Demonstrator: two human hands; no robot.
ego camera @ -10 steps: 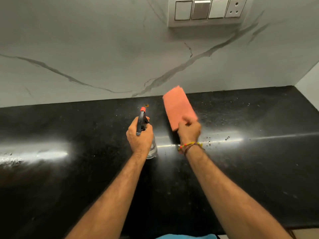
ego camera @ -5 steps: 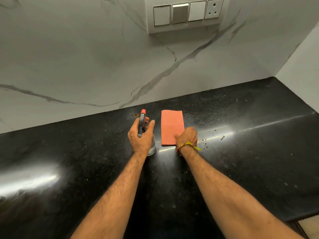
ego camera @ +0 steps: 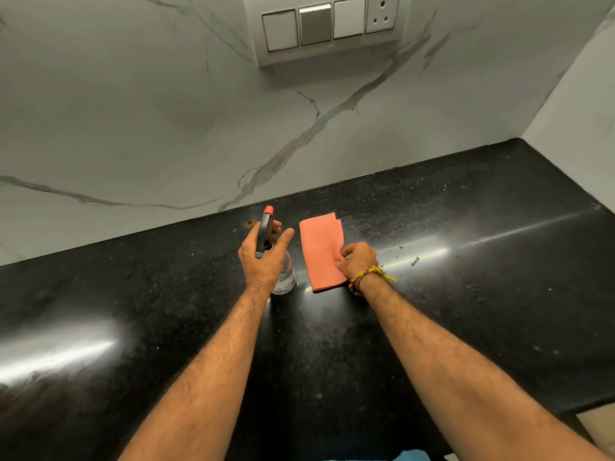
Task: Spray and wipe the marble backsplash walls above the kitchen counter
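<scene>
Switch panel (ego camera: pixel 327 28) above; droplets (ego camera: pixel 404 257) near cloth (ego camera: pixel 321 251).

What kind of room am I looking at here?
Most likely a home kitchen corner. A glossy black stone counter runs under a white grey-veined marble wall, which carries a white switch-and-socket panel. The left hand grips a clear spray bottle; the right hand pinches a folded orange cloth.

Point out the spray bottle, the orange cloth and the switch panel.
spray bottle (ego camera: pixel 285 277): head view, clear lower body.
orange cloth (ego camera: pixel 320 242): head view, middle of the folded face.
switch panel (ego camera: pixel 327 26): head view, grey switch.
</scene>
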